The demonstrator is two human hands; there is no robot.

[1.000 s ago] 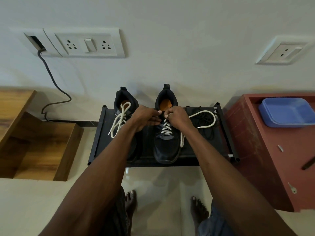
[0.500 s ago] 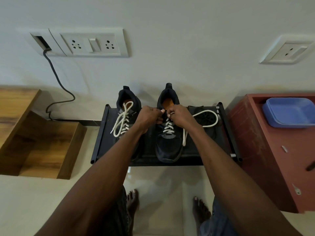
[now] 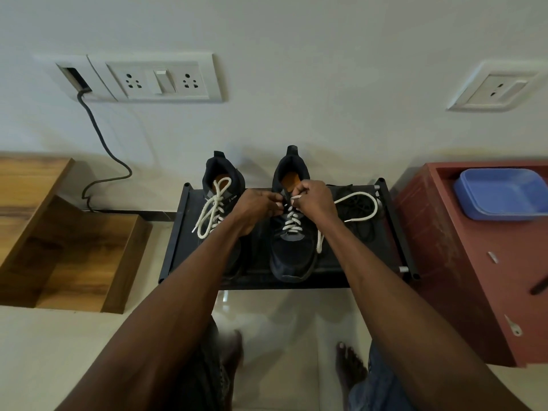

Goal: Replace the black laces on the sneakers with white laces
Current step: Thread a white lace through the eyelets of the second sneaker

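Note:
Two black sneakers stand side by side on a low black rack (image 3: pixel 175 247), toes toward me. The left sneaker (image 3: pixel 221 185) carries a white lace with loose ends over its tongue. The right sneaker (image 3: pixel 292 256) has a white lace (image 3: pixel 292 223) crossed up its eyelets. My left hand (image 3: pixel 256 206) grips the right sneaker's upper left edge. My right hand (image 3: pixel 314 198) pinches the lace's tip near the top eyelets; the lace's long end (image 3: pixel 363 203) loops out to the right. Black laces (image 3: pixel 358 209) lie bundled on the rack under that loop.
A red cabinet (image 3: pixel 474 262) with a blue tray (image 3: pixel 501 192) stands close on the right. Wooden shelving (image 3: pixel 74 253) sits to the left. A cable (image 3: pixel 100 149) hangs from the wall sockets. My bare feet (image 3: pixel 350 369) are on the pale floor below the rack.
The view shifted slightly. My right hand has risen a little toward the sneaker's collar with the lace tip; my left hand stays at the eyelets.

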